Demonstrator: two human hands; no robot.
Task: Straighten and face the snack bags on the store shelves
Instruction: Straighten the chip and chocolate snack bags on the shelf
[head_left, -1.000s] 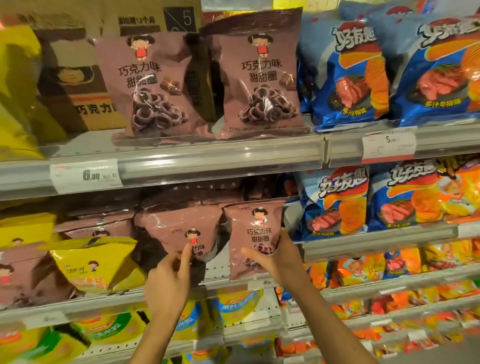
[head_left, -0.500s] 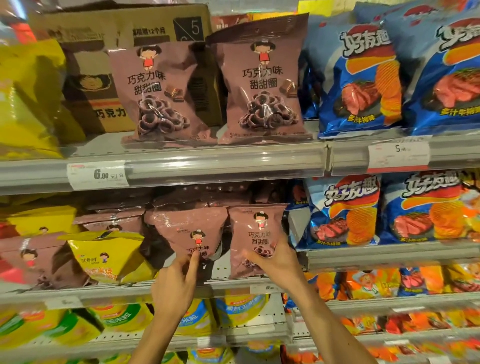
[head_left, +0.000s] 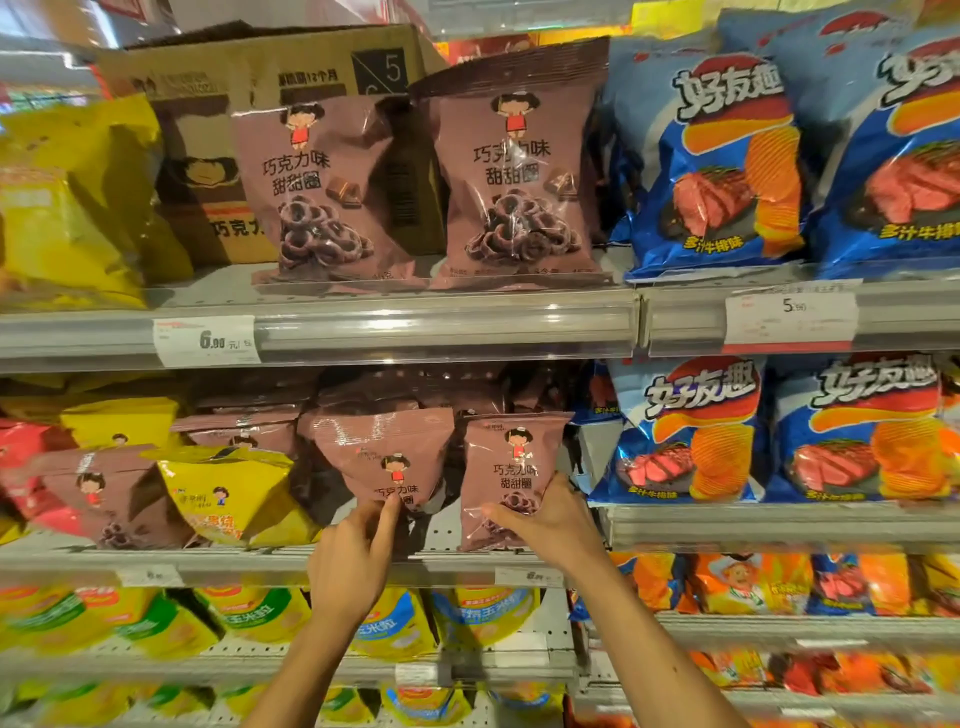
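Shelves: three tiers in view; the middle shelf (head_left: 363, 564) across the centre of the frame is the one being worked, its front rail running just under both hands.
Cardboard box: upper centre-left (head_left: 249, 67), standing behind the top-row bags.
Blue chip bags: right side of the frame (head_left: 711, 156), upright and facing out on two tiers; they look done.
Top pink bags: two upright, fronts forward, upper centre (head_left: 322, 192).
Yellow bag: lower left of centre (head_left: 228, 493), slumped among the pink ones.
Right pink bag: centre of the frame (head_left: 511, 467), standing upright at the shelf front; the right hand (head_left: 545, 519) grasps its lower part, fingers curled round the right edge.
Left pink bag: just left of it (head_left: 384, 457), tipped forward so the top leans out and the print sits low; the left hand (head_left: 353, 561) pinches its bottom edge, forefinger up against the face.
Doing it well: probably draw the leaning bag's bottom edge forward to the rail and push its top back until it stands square beside its neighbour, label level.
Edges: the shelf above hangs close over the bag tops, so lift little; the front rail can serve as a stop.
Open room: a dark gap between the two pink bags gives space to slide them together; leftward the row is crowded.
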